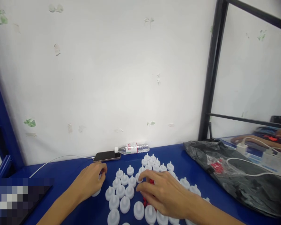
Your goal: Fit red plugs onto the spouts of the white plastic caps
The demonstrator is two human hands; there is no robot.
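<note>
My left hand (92,180) is at the left of the blue table with its fingers bent into a pinch. A bit of white shows between the fingers, and a white round cap with a nozzle tip (96,193) shows from under the hand, partly hidden. My right hand (162,190) hovers over the middle of the group, fingers curved and apart, nothing visible between them. Its fingertips are close to a white nozzle cap (138,177). Small red pieces (145,201) lie under this hand, mostly covered. Several more white nozzle caps (125,204) stand upright, tips up, around both hands.
A phone (107,155) with a white cable and a clear water bottle (137,148) lie by the wall. At right, a black plastic bag (201,153) bears a clear packet with red pieces (217,167). Beyond it is a white power strip (255,157) with chargers. A blurred dark panel stands lower left.
</note>
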